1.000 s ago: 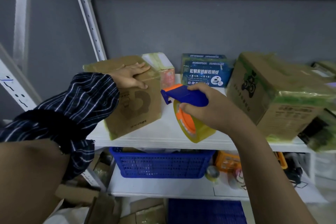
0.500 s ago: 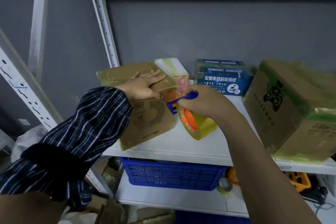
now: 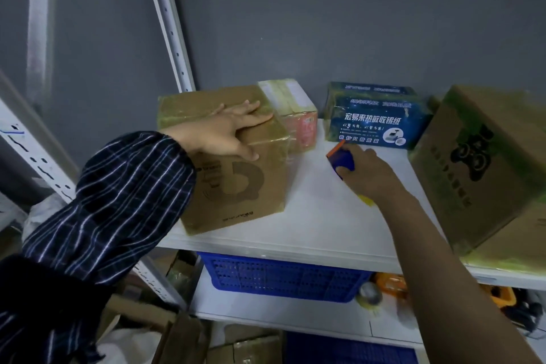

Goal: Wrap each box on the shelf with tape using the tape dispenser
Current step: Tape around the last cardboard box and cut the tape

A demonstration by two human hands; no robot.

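Observation:
A brown cardboard box (image 3: 236,186) with tape over its top stands at the left of the white shelf (image 3: 310,224). My left hand (image 3: 227,133) lies flat on its top, fingers straight, thumb over the front edge. My right hand (image 3: 369,174) grips the blue and orange tape dispenser (image 3: 342,158) down on the shelf, in front of the blue printed box (image 3: 375,118). A bit of the yellow tape roll (image 3: 366,200) shows under my wrist. A small pink and white taped box (image 3: 298,115) sits behind the brown one.
A large taped cardboard box (image 3: 487,168) fills the right end of the shelf. Below are a blue plastic basket (image 3: 280,278), a tape roll (image 3: 370,294) and orange items. A white perforated upright (image 3: 168,23) rises at the left. Cardboard lies on the floor.
My right hand has carried the dispenser away from the brown box, rightward and back toward the blue box, and lowered it onto the shelf. My left hand stays on the box top.

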